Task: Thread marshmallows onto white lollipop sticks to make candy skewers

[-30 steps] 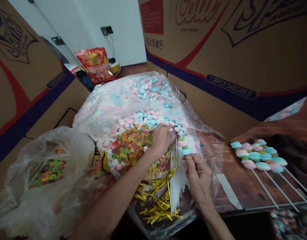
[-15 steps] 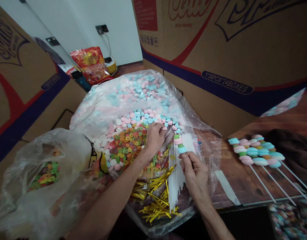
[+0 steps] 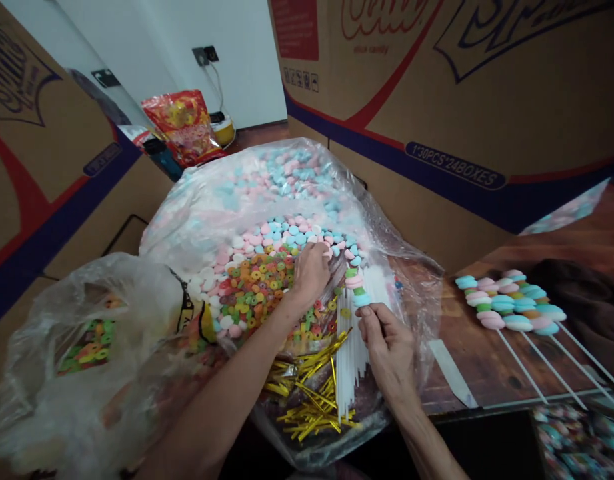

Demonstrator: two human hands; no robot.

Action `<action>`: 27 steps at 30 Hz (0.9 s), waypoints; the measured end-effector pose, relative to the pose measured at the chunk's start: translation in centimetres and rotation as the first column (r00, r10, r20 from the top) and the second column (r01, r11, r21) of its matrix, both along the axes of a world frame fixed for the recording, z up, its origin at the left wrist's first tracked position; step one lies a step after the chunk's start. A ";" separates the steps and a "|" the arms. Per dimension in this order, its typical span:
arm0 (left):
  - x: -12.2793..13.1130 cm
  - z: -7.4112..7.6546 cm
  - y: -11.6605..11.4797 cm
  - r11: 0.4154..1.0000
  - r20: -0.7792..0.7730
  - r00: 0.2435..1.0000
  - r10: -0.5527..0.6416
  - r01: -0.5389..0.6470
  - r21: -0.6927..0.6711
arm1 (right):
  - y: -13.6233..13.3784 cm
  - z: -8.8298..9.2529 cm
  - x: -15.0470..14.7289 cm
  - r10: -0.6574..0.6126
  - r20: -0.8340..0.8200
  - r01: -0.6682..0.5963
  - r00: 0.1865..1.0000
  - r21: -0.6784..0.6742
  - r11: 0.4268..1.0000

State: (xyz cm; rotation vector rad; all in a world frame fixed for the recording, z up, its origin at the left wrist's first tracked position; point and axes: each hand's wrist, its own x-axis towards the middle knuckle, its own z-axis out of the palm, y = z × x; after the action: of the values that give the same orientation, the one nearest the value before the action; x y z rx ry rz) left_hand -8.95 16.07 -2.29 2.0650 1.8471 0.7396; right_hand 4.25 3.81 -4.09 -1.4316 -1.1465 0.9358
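Observation:
My right hand (image 3: 391, 340) grips the lower end of a candy skewer (image 3: 355, 287), thumb and fingers pinched below its blue marshmallow. Pink marshmallow and green ring gummies are stacked above that. At the edge of the loose pink, blue and white marshmallows (image 3: 291, 233), my left hand (image 3: 311, 270) has its fingers closed, with a pink marshmallow at the fingertips. Under its wrist spreads a heap of colourful ring gummies (image 3: 261, 277). White sticks (image 3: 345, 373) lie in a bundle between the hands, and gold twist ties (image 3: 311, 413) are scattered nearer to me.
Finished-looking candy skewers (image 3: 517, 303) lie in a row on the wooden table (image 3: 437, 307) at right. A clear plastic bag (image 3: 87, 400) of ring gummies is at left. Large cardboard boxes (image 3: 437, 100) stand behind and left; a red candy packet (image 3: 184, 127) stands at the back.
My left hand has shifted very slightly up among the marshmallows. The skewer in my right hand leans slightly more to the left.

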 end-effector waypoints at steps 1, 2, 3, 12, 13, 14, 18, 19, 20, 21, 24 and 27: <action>-0.2 0.1 -0.2 1.000 0.011 1.000 -0.027 0.027 0.002 | 0.0 0.0 0.0 0.000 -0.004 0.000 1.000 -0.001 1.000; -0.5 0.1 -0.4 0.998 0.027 0.998 -0.055 0.055 0.008 | 0.0 0.1 0.0 0.000 -0.008 0.000 1.000 -0.004 1.000; -0.6 0.1 -0.7 0.997 0.046 0.996 -0.081 0.080 0.015 | 0.0 0.1 0.0 0.000 -0.011 0.000 1.000 -0.008 1.000; -0.5 0.5 -2.6 0.980 -0.049 0.979 -0.196 0.193 -0.052 | -0.1 -0.1 0.1 -0.005 -0.013 0.005 1.000 0.000 1.000; -0.4 0.4 -2.5 0.979 -0.067 0.978 -0.199 0.195 -0.061 | -0.1 -0.1 0.1 -0.005 -0.017 0.005 1.000 -0.001 1.000; -0.2 0.4 -2.3 0.978 -0.083 0.976 -0.203 0.197 -0.069 | -0.1 -0.1 0.1 -0.005 -0.020 0.005 1.000 -0.003 1.000; 0.1 0.2 -2.0 0.974 -0.134 0.966 -0.220 0.211 -0.081 | -0.2 0.0 0.1 -0.010 0.004 0.010 1.000 -0.002 1.000; 0.1 0.2 -2.1 0.974 -0.145 0.964 -0.223 0.214 -0.081 | -0.2 0.0 0.1 -0.008 0.007 0.008 1.000 -0.004 1.000; 0.1 0.2 -2.3 0.973 -0.156 0.961 -0.226 0.217 -0.076 | -0.2 -0.1 0.1 -0.005 0.006 0.005 1.000 -0.005 1.000; 0.1 0.3 -2.5 0.972 -0.168 0.958 -0.231 0.223 -0.068 | -0.2 -0.1 0.1 -0.003 0.004 0.003 1.000 -0.004 1.000; -0.1 0.4 -3.2 0.963 -0.170 0.948 -0.271 0.269 -0.033 | -0.1 -0.3 0.2 0.001 -0.002 -0.001 1.000 0.003 1.000; -0.4 0.2 -3.5 0.963 -0.065 0.961 -0.270 0.270 -0.016 | -0.1 -0.2 0.2 0.010 0.014 -0.010 1.000 0.009 1.000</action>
State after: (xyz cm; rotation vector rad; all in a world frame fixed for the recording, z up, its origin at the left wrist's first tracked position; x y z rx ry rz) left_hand -9.34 12.56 -2.10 2.3005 1.5496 0.5987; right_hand 4.41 3.71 -4.31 -1.4283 -1.1672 0.9280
